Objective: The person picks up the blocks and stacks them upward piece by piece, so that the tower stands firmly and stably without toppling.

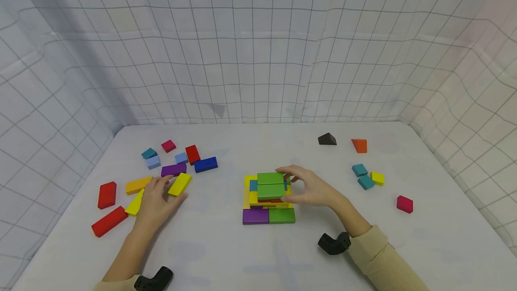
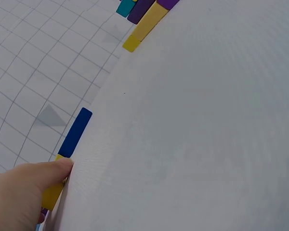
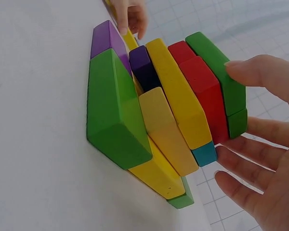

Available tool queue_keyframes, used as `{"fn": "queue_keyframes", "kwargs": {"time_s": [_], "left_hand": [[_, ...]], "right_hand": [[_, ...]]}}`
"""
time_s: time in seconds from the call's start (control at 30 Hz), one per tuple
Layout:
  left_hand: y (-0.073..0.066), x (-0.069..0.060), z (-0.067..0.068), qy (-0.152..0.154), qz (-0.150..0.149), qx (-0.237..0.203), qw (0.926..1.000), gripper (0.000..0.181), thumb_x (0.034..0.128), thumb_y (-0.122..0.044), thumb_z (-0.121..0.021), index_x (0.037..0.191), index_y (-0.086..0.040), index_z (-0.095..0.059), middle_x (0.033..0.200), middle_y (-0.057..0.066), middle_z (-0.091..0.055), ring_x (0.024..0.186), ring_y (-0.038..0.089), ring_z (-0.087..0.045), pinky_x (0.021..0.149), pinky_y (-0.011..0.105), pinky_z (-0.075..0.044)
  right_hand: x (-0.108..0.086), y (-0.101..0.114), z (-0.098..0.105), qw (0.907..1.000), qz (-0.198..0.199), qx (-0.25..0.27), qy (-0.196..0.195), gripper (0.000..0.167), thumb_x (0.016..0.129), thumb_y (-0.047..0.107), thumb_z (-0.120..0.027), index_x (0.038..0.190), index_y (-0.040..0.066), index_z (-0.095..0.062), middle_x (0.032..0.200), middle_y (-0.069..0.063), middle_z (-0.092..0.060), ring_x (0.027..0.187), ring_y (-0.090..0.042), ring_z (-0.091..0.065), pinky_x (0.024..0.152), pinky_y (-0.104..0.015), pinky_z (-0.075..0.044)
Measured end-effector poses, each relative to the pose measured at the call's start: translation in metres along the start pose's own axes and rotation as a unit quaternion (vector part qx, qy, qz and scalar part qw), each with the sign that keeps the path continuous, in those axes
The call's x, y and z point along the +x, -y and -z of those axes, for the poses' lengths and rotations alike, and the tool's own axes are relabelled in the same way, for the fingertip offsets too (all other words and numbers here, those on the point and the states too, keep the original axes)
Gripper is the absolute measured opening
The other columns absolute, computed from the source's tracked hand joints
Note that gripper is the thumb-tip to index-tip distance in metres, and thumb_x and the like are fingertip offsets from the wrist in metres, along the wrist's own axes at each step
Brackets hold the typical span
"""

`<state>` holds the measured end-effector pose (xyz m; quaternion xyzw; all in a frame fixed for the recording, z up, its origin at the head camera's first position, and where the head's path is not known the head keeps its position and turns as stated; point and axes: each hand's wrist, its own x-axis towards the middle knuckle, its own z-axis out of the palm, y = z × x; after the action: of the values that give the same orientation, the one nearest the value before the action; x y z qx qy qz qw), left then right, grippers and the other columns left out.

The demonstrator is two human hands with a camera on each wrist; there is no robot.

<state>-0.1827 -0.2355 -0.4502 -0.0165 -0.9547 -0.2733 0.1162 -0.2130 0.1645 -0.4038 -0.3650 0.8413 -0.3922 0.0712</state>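
My left hand (image 1: pixel 155 203), on the left side of the table, pinches a yellow block (image 1: pixel 180 184) between thumb and fingers. In the left wrist view, the thumb lies along that block's near side, with a blue block (image 2: pixel 75 132) beyond it. My right hand (image 1: pixel 308 186) is at the layered stack in the middle, thumb and fingers bracketing the right end of two green blocks (image 1: pixel 270 191) on top. Beneath these, the right wrist view shows red blocks (image 3: pixel 204 96), a yellow block (image 3: pixel 178 96) and a purple and green base (image 3: pixel 115 106).
Around my left hand lie several loose blocks, among them a red block (image 1: pixel 109 222), an orange-yellow block (image 1: pixel 138 185) and a purple block (image 1: pixel 173 169). At right are teal blocks (image 1: pixel 365 182), a crimson block (image 1: pixel 405 204), an orange wedge (image 1: pixel 359 146) and a black block (image 1: pixel 327 139). Grid-patterned curtains (image 1: pixel 258 57) enclose the table.
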Motion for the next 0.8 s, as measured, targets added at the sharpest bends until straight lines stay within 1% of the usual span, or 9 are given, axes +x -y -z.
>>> {"fn": "queue_keyframes", "kwargs": {"time_s": [0.13, 0.23, 0.3, 0.4, 0.5, 0.53, 0.63, 0.7, 0.8], "left_hand": [[0.0, -0.002, -0.002, -0.007, -0.01, 0.0, 0.9999, 0.056, 0.0775, -0.023, -0.073, 0.121, 0.004, -0.05, 0.102, 0.02, -0.053, 0.098, 0.034, -0.046, 0.09, 0.058, -0.04], [0.0, -0.003, -0.003, -0.017, -0.018, -0.011, 0.9996, 0.049, 0.0783, -0.019, -0.072, 0.118, 0.004, -0.053, 0.102, 0.019, -0.055, 0.096, 0.032, -0.048, 0.089, 0.056, -0.041], [0.001, -0.004, -0.005, -0.029, -0.025, -0.022, 0.999, 0.045, 0.0786, -0.016, -0.072, 0.117, 0.002, -0.055, 0.102, 0.017, -0.055, 0.093, 0.03, -0.049, 0.088, 0.054, -0.044], [-0.002, -0.003, -0.006, -0.05, -0.043, -0.055, 0.9963, 0.041, 0.0788, -0.014, -0.072, 0.115, 0.0, -0.058, 0.102, 0.015, -0.056, 0.093, 0.027, -0.051, 0.092, 0.053, -0.041], [-0.009, -0.002, -0.007, -0.07, -0.064, -0.106, 0.9898, 0.038, 0.0795, -0.012, -0.071, 0.115, -0.003, -0.06, 0.106, 0.011, -0.058, 0.096, 0.02, -0.051, 0.099, 0.031, -0.04], [-0.014, -0.001, -0.007, -0.074, -0.072, -0.128, 0.9864, 0.038, 0.0795, -0.011, -0.071, 0.115, -0.003, -0.06, 0.108, 0.01, -0.058, 0.097, 0.018, -0.05, 0.099, 0.023, -0.038], [-0.035, 0.002, -0.011, -0.078, -0.095, -0.184, 0.9752, 0.037, 0.0793, -0.007, -0.07, 0.115, -0.004, -0.061, 0.11, 0.007, -0.059, 0.099, 0.011, -0.05, 0.088, 0.005, -0.036], [-0.054, 0.004, -0.015, -0.074, -0.116, -0.212, 0.9677, 0.037, 0.0783, -0.005, -0.07, 0.114, -0.004, -0.062, 0.11, 0.007, -0.059, 0.1, 0.01, -0.051, 0.088, 0.006, -0.038], [-0.084, 0.008, -0.022, -0.064, -0.154, -0.238, 0.9567, 0.036, 0.077, -0.004, -0.071, 0.112, -0.003, -0.063, 0.109, 0.008, -0.061, 0.101, 0.015, -0.053, 0.09, 0.007, -0.037]], "right_hand": [[0.0, 0.0, 0.0, 1.0, 0.001, 0.002, 0.0, 0.062, 0.079, 0.024, -0.071, 0.131, 0.004, -0.045, 0.123, -0.006, -0.053, 0.105, -0.02, -0.051, 0.088, -0.041, -0.047], [0.0, 0.001, 0.0, 1.0, 0.002, 0.003, 0.001, 0.061, 0.079, 0.024, -0.071, 0.131, 0.004, -0.044, 0.123, -0.006, -0.053, 0.105, -0.02, -0.052, 0.087, -0.042, -0.047], [0.0, 0.001, 0.0, 1.0, 0.002, 0.003, 0.001, 0.062, 0.079, 0.024, -0.071, 0.131, 0.004, -0.044, 0.123, -0.006, -0.053, 0.105, -0.021, -0.052, 0.087, -0.041, -0.047], [-0.001, 0.001, 0.0, 1.0, 0.0, 0.002, 0.0, 0.062, 0.079, 0.023, -0.071, 0.131, 0.004, -0.044, 0.123, -0.006, -0.053, 0.106, -0.021, -0.052, 0.087, -0.041, -0.047], [-0.001, 0.001, 0.001, 1.0, 0.0, 0.003, 0.0, 0.061, 0.079, 0.023, -0.071, 0.131, 0.004, -0.044, 0.123, -0.006, -0.052, 0.106, -0.021, -0.051, 0.087, -0.041, -0.047], [-0.001, 0.001, 0.001, 1.0, 0.0, 0.003, 0.0, 0.061, 0.079, 0.024, -0.071, 0.131, 0.005, -0.045, 0.123, -0.006, -0.052, 0.106, -0.02, -0.051, 0.087, -0.041, -0.047], [0.0, 0.001, 0.0, 1.0, 0.001, 0.003, 0.001, 0.061, 0.079, 0.024, -0.071, 0.131, 0.005, -0.045, 0.123, -0.006, -0.053, 0.107, -0.02, -0.05, 0.087, -0.041, -0.047], [0.0, 0.0, 0.0, 1.0, 0.001, 0.001, 0.001, 0.062, 0.079, 0.025, -0.071, 0.131, 0.004, -0.045, 0.123, -0.006, -0.053, 0.107, -0.02, -0.05, 0.087, -0.041, -0.047], [0.0, 0.0, 0.0, 1.0, 0.0, 0.001, 0.001, 0.063, 0.079, 0.025, -0.071, 0.131, 0.003, -0.044, 0.123, -0.006, -0.053, 0.105, -0.02, -0.051, 0.087, -0.041, -0.048]]}}
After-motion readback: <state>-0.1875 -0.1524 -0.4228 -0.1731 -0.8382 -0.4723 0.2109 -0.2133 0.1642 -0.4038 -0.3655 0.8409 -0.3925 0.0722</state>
